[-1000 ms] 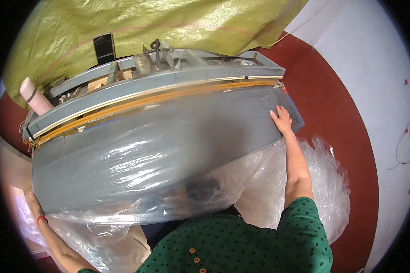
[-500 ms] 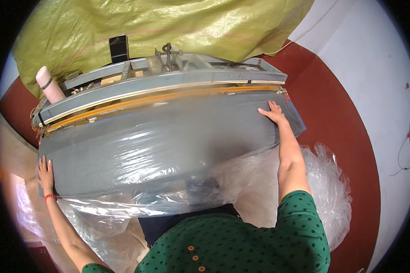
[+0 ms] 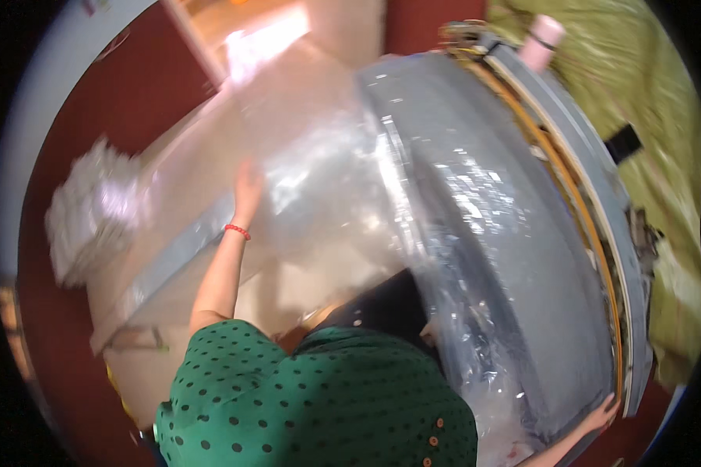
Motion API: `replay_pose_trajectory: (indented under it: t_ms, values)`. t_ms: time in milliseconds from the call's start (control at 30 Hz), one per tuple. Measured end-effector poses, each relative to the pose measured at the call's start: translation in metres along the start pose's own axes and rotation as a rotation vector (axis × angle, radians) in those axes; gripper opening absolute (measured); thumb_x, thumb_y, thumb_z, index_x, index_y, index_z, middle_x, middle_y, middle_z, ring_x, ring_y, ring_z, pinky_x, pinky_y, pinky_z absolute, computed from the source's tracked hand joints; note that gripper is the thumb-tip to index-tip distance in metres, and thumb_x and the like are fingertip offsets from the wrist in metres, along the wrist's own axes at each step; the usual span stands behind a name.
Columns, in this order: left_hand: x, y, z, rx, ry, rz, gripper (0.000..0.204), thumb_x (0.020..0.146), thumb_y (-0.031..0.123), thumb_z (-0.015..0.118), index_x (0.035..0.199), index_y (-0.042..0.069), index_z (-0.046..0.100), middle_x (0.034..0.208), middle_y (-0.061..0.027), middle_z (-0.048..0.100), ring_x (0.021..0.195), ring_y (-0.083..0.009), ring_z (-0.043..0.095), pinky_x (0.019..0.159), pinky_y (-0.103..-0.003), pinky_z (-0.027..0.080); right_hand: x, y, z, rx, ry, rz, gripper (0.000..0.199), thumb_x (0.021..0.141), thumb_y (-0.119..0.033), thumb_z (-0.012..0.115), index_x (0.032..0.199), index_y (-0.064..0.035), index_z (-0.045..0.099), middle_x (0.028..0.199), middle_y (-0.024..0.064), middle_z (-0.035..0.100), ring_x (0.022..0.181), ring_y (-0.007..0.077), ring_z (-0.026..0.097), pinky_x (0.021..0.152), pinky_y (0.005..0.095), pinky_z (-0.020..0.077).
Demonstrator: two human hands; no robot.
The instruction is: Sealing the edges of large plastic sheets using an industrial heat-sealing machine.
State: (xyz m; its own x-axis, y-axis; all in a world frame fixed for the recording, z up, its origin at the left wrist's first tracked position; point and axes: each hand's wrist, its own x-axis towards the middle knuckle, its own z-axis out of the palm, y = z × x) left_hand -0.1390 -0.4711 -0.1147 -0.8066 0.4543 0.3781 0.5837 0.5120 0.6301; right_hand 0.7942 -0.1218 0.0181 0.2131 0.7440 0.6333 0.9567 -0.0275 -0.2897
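A long grey fabric surface (image 3: pixel 514 233) covered with clear plastic film runs down the right side. My right hand (image 3: pixel 600 414) rests at its near end, beside the wood-coloured strips (image 3: pixel 572 187) of the grey frame (image 3: pixel 600 167); its fingers are stretched apart and grip nothing visible. My left hand (image 3: pixel 248 188), with a red bead bracelet (image 3: pixel 238 231) at the wrist, reaches over the loose clear plastic sheet (image 3: pixel 319 159) on the left. Motion smears its fingers, so I cannot make out whether it touches or holds the sheet.
A crumpled plastic heap (image 3: pixel 93 210) lies at the left on the red floor (image 3: pixel 144 89). Beyond the frame are a pink cylinder (image 3: pixel 543 40), a dark phone (image 3: pixel 623 143), a metal clamp (image 3: pixel 642 233) and a yellow-green sheet (image 3: pixel 615 70).
The view has swung left. My left hand has left the grey surface's left end and moved out over the loose plastic. My right hand has moved to the frame-side edge.
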Motion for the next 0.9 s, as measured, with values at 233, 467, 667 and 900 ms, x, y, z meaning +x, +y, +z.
replay_pose_trajectory:
  t_ms: [233, 467, 667, 900]
  values:
    - [-0.150, -0.153, -0.130, 0.509, 0.121, -0.781, 0.037, 0.084, 0.027, 0.049, 0.103, -0.004, 0.053, 0.114, -0.0248, 0.048, 0.109, -0.0368, 0.043, 0.092, -0.039, 0.035, 0.026, -0.075, 0.058, 0.136, -0.026, -0.048, 0.053, 0.084, -0.040, 0.053, 0.119, -0.0007, 0.048, 0.120, 0.0166, 0.049, 0.109, 0.0276, 0.048, 0.093, 0.0325, 0.0356]
    - [-0.163, -0.139, -0.167, 0.652, 0.227, -0.859, 0.036, 0.082, 0.028, 0.047, 0.091, -0.005, 0.056, 0.090, -0.0246, 0.057, 0.088, -0.0391, 0.054, 0.077, -0.045, 0.042, 0.014, -0.151, 0.047, 0.084, -0.134, -0.049, 0.051, 0.086, -0.041, 0.048, 0.125, -0.0085, 0.044, 0.124, 0.0120, 0.047, 0.113, 0.0263, 0.045, 0.092, 0.0334, 0.0363]
    - [-0.141, -0.180, -0.180, 0.558, 0.652, -0.826, 0.028, 0.085, 0.021, 0.043, 0.087, -0.003, 0.058, 0.089, -0.0213, 0.059, 0.085, -0.0344, 0.056, 0.076, -0.042, 0.043, 0.014, -0.126, 0.052, 0.151, -0.121, -0.102, 0.045, 0.088, -0.036, 0.047, 0.123, -0.0072, 0.047, 0.121, 0.0113, 0.049, 0.112, 0.0243, 0.046, 0.091, 0.0323, 0.0373]
    - [-0.030, 0.113, -0.065, -0.608, 0.111, -0.263, 0.026, 0.090, 0.029, 0.044, 0.090, 0.006, 0.056, 0.075, -0.0010, 0.057, 0.066, -0.0097, 0.054, 0.058, -0.024, 0.044, -0.056, -0.333, 0.020, 0.785, -0.494, -0.157, 0.024, 0.089, -0.016, 0.048, 0.104, 0.0011, 0.056, 0.098, 0.0075, 0.058, 0.090, 0.0153, 0.053, 0.082, 0.0269, 0.0408]
